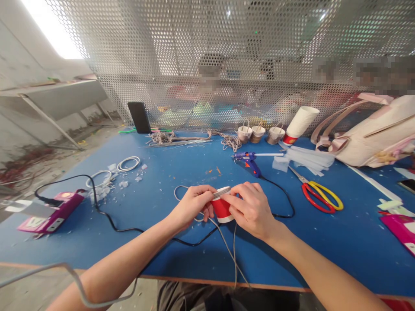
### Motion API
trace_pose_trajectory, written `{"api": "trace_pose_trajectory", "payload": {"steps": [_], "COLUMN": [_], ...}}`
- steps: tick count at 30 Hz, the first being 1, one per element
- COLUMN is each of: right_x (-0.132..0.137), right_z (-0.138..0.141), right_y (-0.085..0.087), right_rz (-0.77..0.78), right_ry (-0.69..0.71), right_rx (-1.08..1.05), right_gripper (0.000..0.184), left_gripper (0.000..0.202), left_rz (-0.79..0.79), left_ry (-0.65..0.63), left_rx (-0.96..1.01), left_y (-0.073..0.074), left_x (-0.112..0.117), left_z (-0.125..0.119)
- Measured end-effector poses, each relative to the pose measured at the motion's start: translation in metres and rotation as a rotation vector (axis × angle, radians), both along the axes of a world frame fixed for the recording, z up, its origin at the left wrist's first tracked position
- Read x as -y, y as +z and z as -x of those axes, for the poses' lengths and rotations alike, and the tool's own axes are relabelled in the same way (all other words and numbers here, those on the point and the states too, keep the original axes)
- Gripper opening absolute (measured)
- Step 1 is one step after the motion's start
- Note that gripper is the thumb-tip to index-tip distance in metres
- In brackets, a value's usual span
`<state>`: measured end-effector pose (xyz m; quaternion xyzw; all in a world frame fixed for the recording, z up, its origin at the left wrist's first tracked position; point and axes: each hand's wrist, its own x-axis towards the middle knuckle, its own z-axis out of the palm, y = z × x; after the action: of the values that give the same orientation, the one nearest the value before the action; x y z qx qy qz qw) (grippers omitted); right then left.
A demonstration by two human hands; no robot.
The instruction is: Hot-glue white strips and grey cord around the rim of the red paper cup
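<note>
In front of me is a small red-and-white paper cup (222, 211), close to the near side of the table. My left hand (197, 203) is closed on its left side, with thumb and forefinger at the rim. My right hand (251, 207) is closed on the right side, its fingertips pressing near the top edge. A thin grey cord (223, 194) lies along the rim between my fingers. Its loose lengths hang below the cup to the table's front edge, and a loop shows behind my left hand. The fingers partly hide the cup.
A glue gun (249, 162), scissors (319, 195) and cord-wrapped cups (258, 133) lie beyond my right hand. Stacked paper cups (302, 123) lean near a pale bag (379, 131). Leftward are a magenta power strip (53, 212), its black cable (110, 218) and white rings (128, 163). Perforated metal stands behind.
</note>
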<state>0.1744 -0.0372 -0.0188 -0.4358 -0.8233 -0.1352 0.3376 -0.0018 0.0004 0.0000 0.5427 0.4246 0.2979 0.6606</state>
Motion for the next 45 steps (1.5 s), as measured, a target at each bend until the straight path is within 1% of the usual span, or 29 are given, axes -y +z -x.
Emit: {"api": "trace_pose_trajectory", "payload": {"steps": [2,4,7,9,11,13,17,19,21,24,27,29,32,34,35,36,37,38,39,40,42,43,45], "right_x": [-0.001,-0.001,-0.001,-0.002,-0.004,-0.006,-0.011,-0.011,-0.010,-0.006,0.000,0.004,0.008,0.007,0.004,0.000,-0.005,-0.011,-0.018,-0.025,-0.042,-0.051,-0.070], "right_z": [-0.001,-0.002,-0.004,-0.007,-0.010,-0.013,-0.016,-0.016,-0.013,-0.006,0.002,0.005,0.003,-0.004,-0.010,-0.017,-0.026,-0.036,-0.047,-0.058,-0.078,-0.086,-0.095], "right_y": [0.000,0.001,0.005,0.007,0.007,0.004,-0.004,-0.006,-0.006,-0.003,0.000,0.002,0.007,0.011,0.013,0.013,0.012,0.010,0.007,0.004,-0.005,-0.009,-0.016], "right_rz": [0.020,0.055,0.137,0.216,0.303,0.408,0.652,0.731,0.763,0.787,0.806,0.789,0.700,0.617,0.575,0.535,0.499,0.462,0.426,0.407,0.405,0.409,0.429], "right_ry": [-0.011,-0.003,0.051,0.059,0.027,-0.014,-0.054,-0.060,-0.043,0.025,0.105,0.190,0.362,0.402,0.368,0.272,0.141,-0.029,-0.245,-0.358,-0.477,-0.512,-0.526], "right_rx": [-0.036,-0.118,-0.327,-0.473,-0.593,-0.680,-0.779,-0.792,-0.773,-0.725,-0.665,-0.596,-0.462,-0.419,-0.425,-0.446,-0.474,-0.503,-0.519,-0.533,-0.550,-0.560,-0.580], "right_gripper": [0.026,0.026,0.023,0.021,0.020,0.018,0.018,0.018,0.019,0.020,0.016,0.014,0.016,0.021,0.024,0.028,0.031,0.034,0.037,0.036,0.028,0.024,0.015], "left_gripper": [0.018,0.021,0.028,0.034,0.035,0.029,0.021,0.019,0.017,0.012,0.009,0.008,0.008,0.008,0.008,0.009,0.009,0.009,0.010,0.010,0.011,0.011,0.010], "left_rz": [0.022,0.045,0.073,0.076,0.047,-0.006,-0.138,-0.208,-0.282,-0.417,-0.513,-0.530,-0.519,-0.506,-0.500,-0.496,-0.493,-0.488,-0.482,-0.473,-0.440,-0.419,-0.381], "left_ry": [0.005,0.003,0.001,0.013,0.029,0.031,0.030,0.060,0.097,0.133,0.138,0.136,0.143,0.155,0.161,0.169,0.177,0.185,0.197,0.208,0.220,0.218,0.202], "left_rx": [0.020,0.037,0.041,0.031,0.020,0.004,-0.045,-0.077,-0.107,-0.118,-0.104,-0.097,-0.099,-0.106,-0.109,-0.112,-0.112,-0.109,-0.102,-0.093,-0.081,-0.081,-0.084], "left_y": [0.000,-0.001,-0.001,-0.001,-0.001,-0.001,-0.001,-0.001,-0.002,-0.004,-0.007,-0.008,-0.008,-0.007,-0.007,-0.006,-0.006,-0.007,-0.007,-0.008,-0.009,-0.010,-0.010], "left_x": [-0.001,-0.002,-0.004,-0.005,-0.005,-0.006,-0.007,-0.007,-0.006,-0.006,-0.007,-0.008,-0.008,-0.008,-0.008,-0.008,-0.009,-0.009,-0.010,-0.011,-0.013,-0.013,-0.013], "left_z": [0.001,0.001,0.001,0.001,0.002,0.003,0.005,0.005,0.005,0.006,0.006,0.006,0.006,0.006,0.006,0.006,0.006,0.007,0.007,0.007,0.006,0.006,0.005]}}
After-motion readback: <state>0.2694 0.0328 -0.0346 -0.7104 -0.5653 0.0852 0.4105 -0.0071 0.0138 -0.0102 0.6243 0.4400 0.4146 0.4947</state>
